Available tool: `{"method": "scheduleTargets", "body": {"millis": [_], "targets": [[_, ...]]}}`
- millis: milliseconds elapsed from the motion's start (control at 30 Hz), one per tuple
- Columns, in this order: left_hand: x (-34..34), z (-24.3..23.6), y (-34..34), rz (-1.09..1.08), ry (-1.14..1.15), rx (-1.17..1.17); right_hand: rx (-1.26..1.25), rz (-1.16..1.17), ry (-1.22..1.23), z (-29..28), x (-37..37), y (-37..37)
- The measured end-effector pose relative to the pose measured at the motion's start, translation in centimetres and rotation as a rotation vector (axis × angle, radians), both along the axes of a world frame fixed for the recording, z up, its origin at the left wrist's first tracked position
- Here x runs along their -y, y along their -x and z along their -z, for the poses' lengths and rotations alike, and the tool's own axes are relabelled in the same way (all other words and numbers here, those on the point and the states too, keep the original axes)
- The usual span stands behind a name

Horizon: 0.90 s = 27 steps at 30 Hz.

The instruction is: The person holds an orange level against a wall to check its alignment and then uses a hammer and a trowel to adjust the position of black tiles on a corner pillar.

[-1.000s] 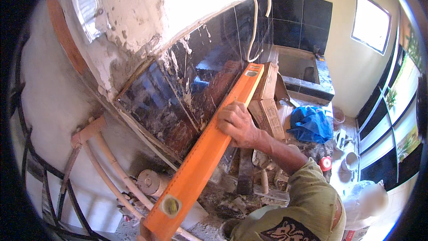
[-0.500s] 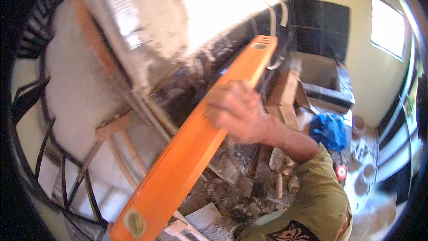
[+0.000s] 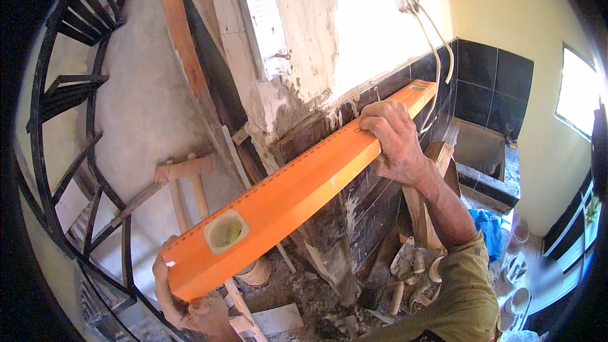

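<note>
A long orange spirit level (image 3: 297,180) slants across the view, its near end at lower left and its far end up against the black wall tiles (image 3: 396,79). Gripping the far half from above is my right hand (image 3: 396,142), fingers curled over the upper edge. My left hand (image 3: 196,310) clasps the near end, with its thumb side below and fingertips at the end face. An oval window with a yellowish-green vial (image 3: 229,232) shows near that end. Whether the level's whole edge touches the tiles cannot be made out.
A black metal spiral stair (image 3: 39,145) curves down the left. Wooden props (image 3: 183,170) stand behind the level. Below lie rubble and a trowel (image 3: 403,258). Loose cables (image 3: 437,57) hang from the wall box. A tiled basin (image 3: 478,152) and blue plastic (image 3: 486,231) are at right.
The level has swung flatter, its far end moving right toward the tiles and its near end rising. My left hand has come into view, holding the near end. My right hand stays gripped on it.
</note>
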State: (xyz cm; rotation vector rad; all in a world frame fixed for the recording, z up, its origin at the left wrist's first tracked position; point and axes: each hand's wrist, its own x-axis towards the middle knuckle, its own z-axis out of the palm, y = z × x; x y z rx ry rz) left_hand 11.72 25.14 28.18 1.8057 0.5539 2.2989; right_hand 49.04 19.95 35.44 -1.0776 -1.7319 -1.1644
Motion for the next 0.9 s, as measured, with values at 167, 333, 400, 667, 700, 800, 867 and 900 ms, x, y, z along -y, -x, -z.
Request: {"method": "scheduleTargets", "body": {"millis": [167,333,400,667,700,800,867,900], "targets": [[-1.7,-0.4,-0.7,0.084,-0.095,0.005,0.001,0.030,0.017,-0.1,-0.3,-0.4],[-3.0,0.2,-1.3,0.223,-0.163,0.053,0.015,0.027,0.000,0.1,-0.4,-0.9],[-2.9,0.2,-0.1,-0.184,-0.068,0.002,0.025,0.033,-0.008,0.1,-0.9,-0.8],[-4.4,-1.1,-3.6,0.134,-0.189,0.082,0.070,-0.027,-0.087,0.2,-1.3,-1.8],[-4.7,-1.0,-4.0,0.150,-0.158,0.087,0.061,-0.033,-0.079,0.2,-1.3,-1.7],[-6.0,-0.4,-6.2,0.225,-0.073,0.059,0.047,-0.037,-0.069,0.5,-1.8,-1.6],[-7.0,-0.1,-8.0,0.291,0.009,0.016,0.052,-0.050,-0.059,0.4,-1.8,-1.7],[-7.6,0.0,-8.9,0.322,0.053,-0.009,0.057,-0.046,-0.078,0.4,-2.0,-1.8]]}}
